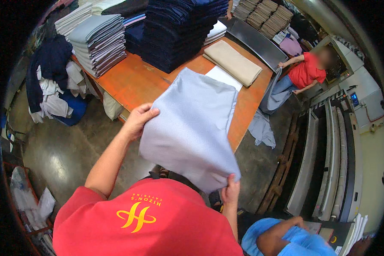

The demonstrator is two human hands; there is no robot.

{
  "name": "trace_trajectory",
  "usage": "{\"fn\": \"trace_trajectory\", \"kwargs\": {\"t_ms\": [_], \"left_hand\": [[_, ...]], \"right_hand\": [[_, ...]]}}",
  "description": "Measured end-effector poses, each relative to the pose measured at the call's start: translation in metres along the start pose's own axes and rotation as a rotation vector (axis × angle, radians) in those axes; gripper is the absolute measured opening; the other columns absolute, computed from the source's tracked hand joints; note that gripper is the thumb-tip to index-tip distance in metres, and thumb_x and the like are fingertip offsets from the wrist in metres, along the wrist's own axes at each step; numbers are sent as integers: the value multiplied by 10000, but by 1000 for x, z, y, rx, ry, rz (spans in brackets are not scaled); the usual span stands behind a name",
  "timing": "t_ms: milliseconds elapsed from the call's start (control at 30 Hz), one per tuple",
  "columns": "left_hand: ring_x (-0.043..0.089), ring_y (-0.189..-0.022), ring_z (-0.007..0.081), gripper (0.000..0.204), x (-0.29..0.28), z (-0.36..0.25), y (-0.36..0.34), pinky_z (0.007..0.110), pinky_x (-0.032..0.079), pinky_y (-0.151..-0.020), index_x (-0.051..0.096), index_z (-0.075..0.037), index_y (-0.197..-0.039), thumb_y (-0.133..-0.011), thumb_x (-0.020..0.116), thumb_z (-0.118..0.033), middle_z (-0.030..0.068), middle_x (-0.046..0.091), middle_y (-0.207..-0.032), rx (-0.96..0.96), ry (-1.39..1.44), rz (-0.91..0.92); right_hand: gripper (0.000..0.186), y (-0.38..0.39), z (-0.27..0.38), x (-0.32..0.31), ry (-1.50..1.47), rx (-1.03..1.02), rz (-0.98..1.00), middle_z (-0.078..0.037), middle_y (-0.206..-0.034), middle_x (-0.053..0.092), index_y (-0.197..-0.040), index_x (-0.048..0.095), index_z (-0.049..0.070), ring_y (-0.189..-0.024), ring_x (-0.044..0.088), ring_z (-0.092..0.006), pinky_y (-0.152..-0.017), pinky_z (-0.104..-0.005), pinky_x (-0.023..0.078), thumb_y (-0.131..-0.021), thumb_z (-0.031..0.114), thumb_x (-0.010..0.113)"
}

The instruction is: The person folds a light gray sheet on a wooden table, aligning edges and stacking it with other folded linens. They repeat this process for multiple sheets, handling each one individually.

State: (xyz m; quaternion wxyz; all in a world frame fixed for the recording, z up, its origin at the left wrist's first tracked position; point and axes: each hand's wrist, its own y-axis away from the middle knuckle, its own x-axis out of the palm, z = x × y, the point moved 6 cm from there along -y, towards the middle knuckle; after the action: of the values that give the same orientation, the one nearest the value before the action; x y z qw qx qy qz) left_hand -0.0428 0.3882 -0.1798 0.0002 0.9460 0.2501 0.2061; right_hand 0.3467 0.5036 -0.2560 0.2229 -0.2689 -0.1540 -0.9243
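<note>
A pale blue-grey folded cloth (pixel 190 128) spreads between my two hands, its far part lying over the edge of the orange wooden table (pixel 128 87). My left hand (pixel 140 120) grips the cloth's left edge, thumb on top. At the near right corner, my right hand (pixel 230 190) pinches the fabric, with its other fingers partly hidden beneath. The near edge hangs off the table in front of my red shirt. Just beyond the cloth, a folded beige cloth (pixel 232 62) rests on the table, partly over a white piece (pixel 224 78).
Stacks of grey cloths (pixel 98 47) and dark navy cloths (pixel 179 34) stand on the table. At the right, a person in red (pixel 303 70) holds grey fabric beside a long roller machine (pixel 328 158). Someone in blue (pixel 286 239) is close at lower right. Loose fabrics (pixel 51 85) heap at left.
</note>
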Motion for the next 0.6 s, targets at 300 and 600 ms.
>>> {"fn": "trace_trajectory", "kwargs": {"t_ms": [300, 600], "left_hand": [[600, -839, 125, 352, 26, -56, 17, 282, 470, -791, 641, -4, -1025, -874, 632, -322, 40, 658, -933, -43, -169, -2], [556, -808, 90, 268, 54, -159, 5, 250, 442, -755, 680, -25, -962, -803, 709, -240, -2, 627, -870, 274, -529, -72]], "right_hand": [[363, -16, 68, 41, 143, -131, -8, -98, -1151, 600, -1171, 542, -25, -1056, 558, -195, -939, -355, 417, -895, 196, 627], [292, -37, 165, 117, 287, -251, 9, -85, -1086, 623, -1086, 576, -27, -992, 574, -175, -905, -327, 429, -898, 192, 625]]}}
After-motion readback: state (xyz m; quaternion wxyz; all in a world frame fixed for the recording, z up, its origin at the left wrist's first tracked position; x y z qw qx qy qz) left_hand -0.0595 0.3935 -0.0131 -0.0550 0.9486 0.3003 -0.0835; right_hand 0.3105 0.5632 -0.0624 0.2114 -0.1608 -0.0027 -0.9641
